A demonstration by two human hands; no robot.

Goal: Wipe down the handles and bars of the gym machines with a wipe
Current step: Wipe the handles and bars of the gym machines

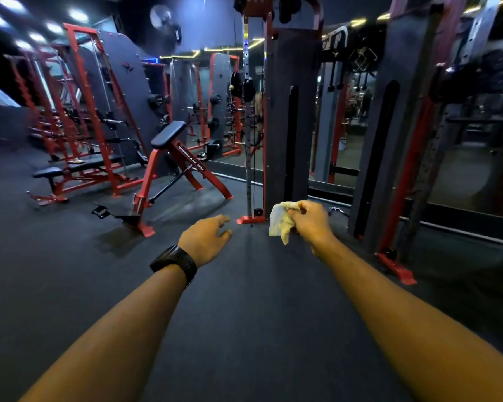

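My right hand [311,223] grips a crumpled yellowish-white wipe [280,221], held out in front of me above the dark floor. My left hand [205,239], with a black watch on its wrist, reaches forward with relaxed fingers and holds nothing. Straight ahead stands a red and grey cable machine tower [291,111], its red foot just beyond both hands. A second grey and red tower [395,140] stands to the right. Neither hand touches any machine.
A red preacher-curl bench [172,169] with a black pad stands ahead on the left. Behind it are red racks [90,111] and a flat bench [70,169]. A mirror wall runs along the back. A small metal handle [336,210] lies on the floor between the towers.
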